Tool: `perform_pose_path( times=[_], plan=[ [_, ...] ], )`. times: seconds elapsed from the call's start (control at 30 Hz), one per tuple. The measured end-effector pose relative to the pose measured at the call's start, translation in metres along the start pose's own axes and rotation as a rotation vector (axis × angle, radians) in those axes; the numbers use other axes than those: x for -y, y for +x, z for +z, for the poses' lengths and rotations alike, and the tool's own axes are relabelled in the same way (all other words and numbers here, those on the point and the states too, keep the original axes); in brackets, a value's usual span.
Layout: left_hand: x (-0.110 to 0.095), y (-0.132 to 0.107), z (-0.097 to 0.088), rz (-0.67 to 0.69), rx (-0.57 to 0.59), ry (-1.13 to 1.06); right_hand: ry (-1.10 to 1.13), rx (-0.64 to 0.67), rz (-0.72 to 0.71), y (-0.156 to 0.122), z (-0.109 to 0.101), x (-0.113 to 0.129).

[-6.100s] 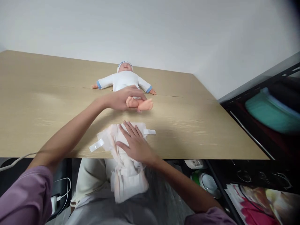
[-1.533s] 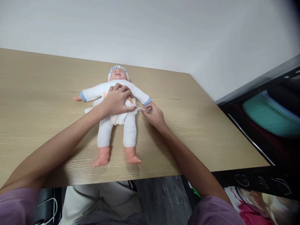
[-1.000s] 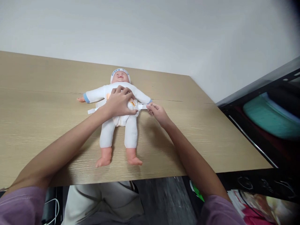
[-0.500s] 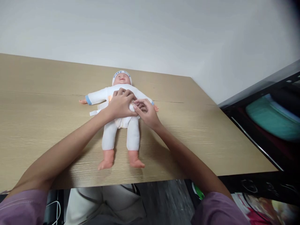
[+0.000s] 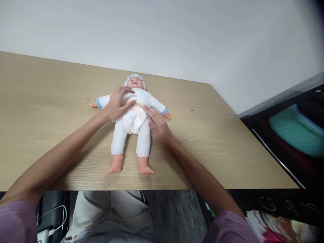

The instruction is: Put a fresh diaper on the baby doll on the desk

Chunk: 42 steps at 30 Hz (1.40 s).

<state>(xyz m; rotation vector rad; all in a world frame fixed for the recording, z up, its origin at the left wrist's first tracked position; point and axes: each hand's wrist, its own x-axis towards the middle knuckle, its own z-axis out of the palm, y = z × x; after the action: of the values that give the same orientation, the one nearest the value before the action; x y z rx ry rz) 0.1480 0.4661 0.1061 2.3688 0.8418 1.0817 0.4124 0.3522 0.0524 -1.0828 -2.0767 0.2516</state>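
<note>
On the doll (image 5: 142, 96) lying face-up on the counter (image 5: 215, 141), we seem to be securing the diaper (image 5: 134, 122), left hand (image 5: 116, 103) spread over its left side, right hand (image 5: 161, 126) flattened along the right, and next probably need even pressing.

The left hand (image 5: 116, 105) covers part of the doll (image 5: 143, 141), while the right hand (image 5: 160, 127) apparently touches its diaper (image 5: 134, 122).

A pale wood-grain tabletop (image 5: 215, 145), crossed by a thin dark seam, reaches back to a plain greyish-white wall (image 5: 101, 33), which turns a corner at right. Past the table's right edge stands a black shelving unit (image 5: 310, 179) with a rounded teal item (image 5: 296, 131) inside. Dark grey, streaked flooring (image 5: 174, 216) lies below. Light falls softly.
</note>
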Motion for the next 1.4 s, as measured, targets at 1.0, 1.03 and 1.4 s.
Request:
perform_pose_path(
  times=[1.0, 1.03, 1.4],
  plan=[
    [0.066, -0.026, -0.02, -0.473, 0.125, -0.793, 0.063, -0.015, 0.115, 0.123, 0.034, 0.03],
    [0.07, -0.026, -0.021, -0.474, 0.112, -0.793, 0.042, -0.026, 0.099, 0.123, 0.032, 0.031],
    [0.055, -0.029, -0.061, -0.466, 0.336, 0.368, -0.136, 0.131, 0.05, 0.119, 0.015, 0.069]
  ],
)
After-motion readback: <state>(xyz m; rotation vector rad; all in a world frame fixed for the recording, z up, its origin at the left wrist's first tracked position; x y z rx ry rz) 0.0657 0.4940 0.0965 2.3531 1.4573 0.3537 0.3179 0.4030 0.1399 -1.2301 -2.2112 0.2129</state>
